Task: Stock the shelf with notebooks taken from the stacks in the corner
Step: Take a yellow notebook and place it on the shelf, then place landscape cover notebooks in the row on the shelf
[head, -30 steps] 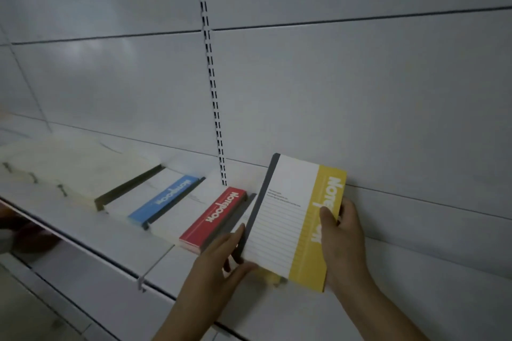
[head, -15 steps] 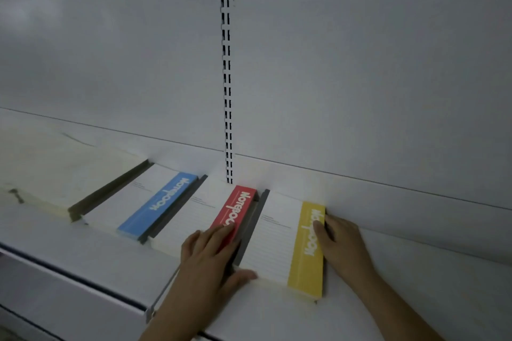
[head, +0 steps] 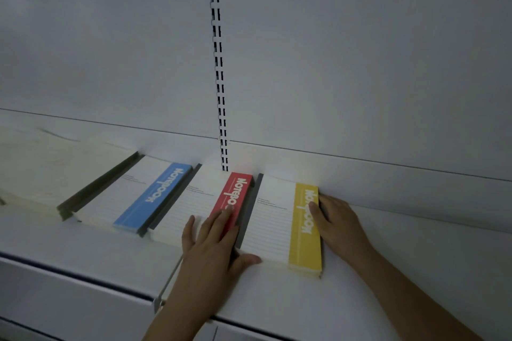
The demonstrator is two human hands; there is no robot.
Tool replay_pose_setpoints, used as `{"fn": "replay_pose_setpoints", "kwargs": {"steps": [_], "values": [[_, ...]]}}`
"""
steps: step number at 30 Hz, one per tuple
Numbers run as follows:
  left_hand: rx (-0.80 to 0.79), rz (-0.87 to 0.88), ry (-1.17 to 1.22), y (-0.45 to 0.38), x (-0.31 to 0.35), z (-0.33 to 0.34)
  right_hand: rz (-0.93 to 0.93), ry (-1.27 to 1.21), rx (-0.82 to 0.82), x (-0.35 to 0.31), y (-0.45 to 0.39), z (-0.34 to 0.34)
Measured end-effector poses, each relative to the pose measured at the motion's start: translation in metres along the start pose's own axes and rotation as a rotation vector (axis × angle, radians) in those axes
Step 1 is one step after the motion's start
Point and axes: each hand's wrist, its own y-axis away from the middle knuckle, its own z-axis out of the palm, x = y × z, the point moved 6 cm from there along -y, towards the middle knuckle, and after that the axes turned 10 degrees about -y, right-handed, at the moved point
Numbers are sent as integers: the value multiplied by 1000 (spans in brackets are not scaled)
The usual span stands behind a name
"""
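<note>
On the white shelf (head: 83,252), from lower left: a pale stack (head: 36,174), a blue notebook stack (head: 144,196), a red notebook stack (head: 205,202) under the left hand (head: 213,246), fingers spread flat, then the yellow notebook stack (head: 279,224) at lower centre, the right hand (head: 338,224) pressed open against its right edge.

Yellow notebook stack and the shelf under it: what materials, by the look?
Yellow notebook stack: paper, likely; matte printed cover with ruled lines, thin cream page edges showing at the front.
Shelf: looks like painted sheet metal, smooth white with a dull sheen; the slotted upright behind suggests steel retail shelving. Not certain.
</note>
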Motion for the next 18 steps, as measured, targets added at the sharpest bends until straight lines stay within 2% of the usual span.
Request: {"fn": "replay_pose_setpoints", "kwargs": {"steps": [3, 6, 10, 13, 18], "values": [[46, -32, 14, 2, -1, -4, 4, -11, 21, 2, -1, 0], [81, 31, -10, 5, 3, -12, 4, -69, 79, 0, 1, -7], [169, 129, 54, 4, 25, -32, -104, 89, 174, -28, 8, -34], [236, 205, 193, -5, 62, -51, -171, 119, 235, -45, 10, -75], [108, 429, 378, -21, 171, -51, -191, 111, 326, -31, 28, -164]]}}
